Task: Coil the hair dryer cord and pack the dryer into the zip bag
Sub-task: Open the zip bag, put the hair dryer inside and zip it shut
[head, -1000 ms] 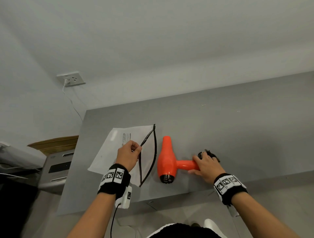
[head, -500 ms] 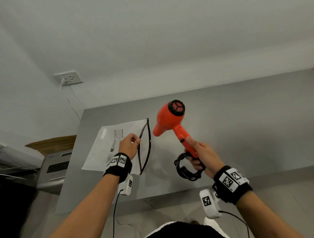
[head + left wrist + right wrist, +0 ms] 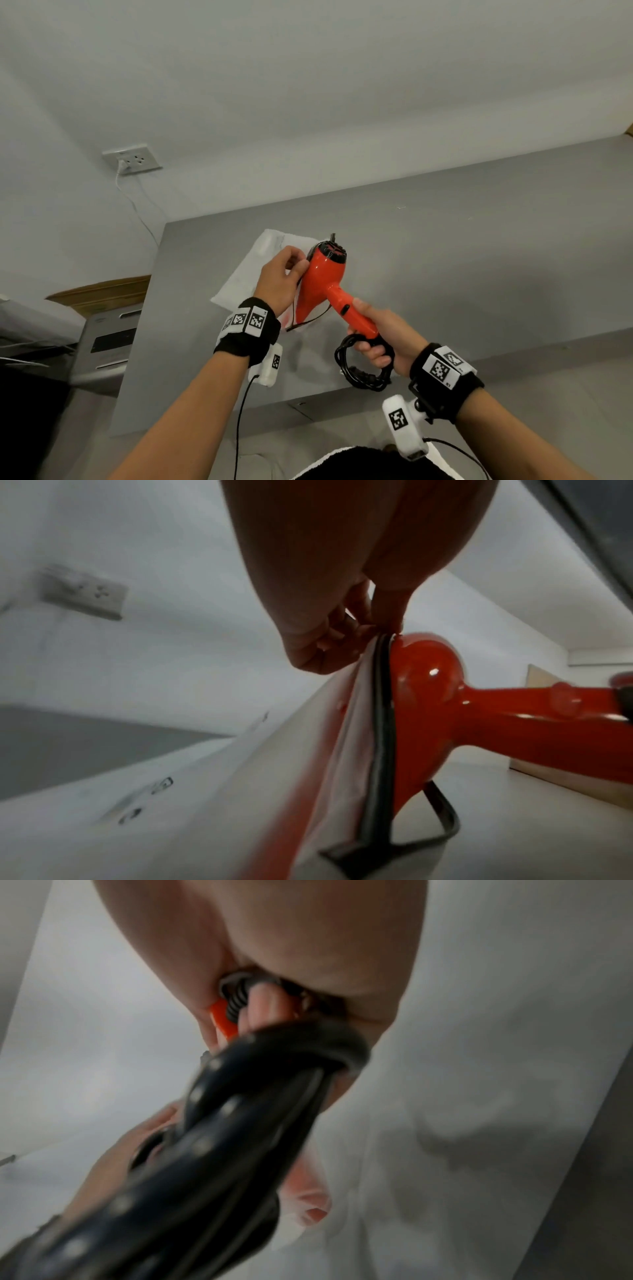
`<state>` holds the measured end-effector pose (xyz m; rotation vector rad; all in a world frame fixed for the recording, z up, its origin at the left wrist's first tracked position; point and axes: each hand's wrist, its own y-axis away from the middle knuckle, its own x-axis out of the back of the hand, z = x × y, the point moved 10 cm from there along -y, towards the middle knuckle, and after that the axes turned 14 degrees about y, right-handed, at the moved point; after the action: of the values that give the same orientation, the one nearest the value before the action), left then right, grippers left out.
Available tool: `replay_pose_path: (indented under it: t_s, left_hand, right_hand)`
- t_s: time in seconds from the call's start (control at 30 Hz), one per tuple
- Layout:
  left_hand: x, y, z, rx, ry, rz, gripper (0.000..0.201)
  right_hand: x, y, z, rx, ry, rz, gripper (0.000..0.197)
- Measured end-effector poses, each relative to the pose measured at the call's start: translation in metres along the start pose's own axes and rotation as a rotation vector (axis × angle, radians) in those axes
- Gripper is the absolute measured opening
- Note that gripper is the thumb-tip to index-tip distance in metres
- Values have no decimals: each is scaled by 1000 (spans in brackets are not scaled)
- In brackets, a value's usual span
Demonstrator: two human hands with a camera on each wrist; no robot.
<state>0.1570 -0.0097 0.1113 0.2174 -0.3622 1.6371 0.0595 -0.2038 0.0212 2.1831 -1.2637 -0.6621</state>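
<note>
The orange hair dryer (image 3: pixel 320 279) hangs in the air, nozzle down, its nozzle tip inside the open mouth of the translucent white zip bag (image 3: pixel 246 274). My right hand (image 3: pixel 373 332) grips the dryer's handle. The coiled black cord (image 3: pixel 363 370) hangs below that hand. My left hand (image 3: pixel 284 274) pinches the bag's black zipper rim (image 3: pixel 380 723) and holds it up against the dryer body (image 3: pixel 424 710). In the right wrist view the cord coil (image 3: pixel 219 1137) fills the picture and the handle end (image 3: pixel 221 1019) shows orange between the fingers.
The bag lies on a grey table (image 3: pixel 479 257) whose front edge runs just under my hands. A wall socket (image 3: pixel 132 159) with a white cable sits up left. A cardboard box (image 3: pixel 99 294) and a grey appliance (image 3: pixel 102 342) stand left of the table.
My right hand lifted the dryer from the table, turned it nozzle down and brought it left to the bag's mouth. My left hand raised the zipper rim.
</note>
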Motion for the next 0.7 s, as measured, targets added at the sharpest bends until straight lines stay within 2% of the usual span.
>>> replay_pose_path:
  t_s: [0.17,0.23,0.3,0.4,0.47,0.53,0.6,0.7]
  left_hand:
    - [-38,17,39,-99,-22,-223,12]
    - [-44,22,48,-121,-68,-245,11]
    - [-26,17,54,-83,-80,-93,6]
    - [13,2,48,77,-37,192,34]
    - [23,-10,47,130,-125,229,44]
    - [22,-20,47,136,-223,197,31]
    - [21,-23,48,137,-222,196,19]
    - [24,-21,42,178,-252,233,19]
  right_hand:
    - [-5,-2,-10,2,16,-26,58]
    - [-6,-1,-16,15,24,-21,57]
    - [-7,2,-24,50,59,5,57]
    - [-7,8,-31,114,128,58,57]
    - [-10,10,-32,137,176,76,58]
    - [-13,10,-29,133,227,92,60]
    - [-13,9,-23,110,270,114,65]
    - [-14,9,-20,98,298,126,66]
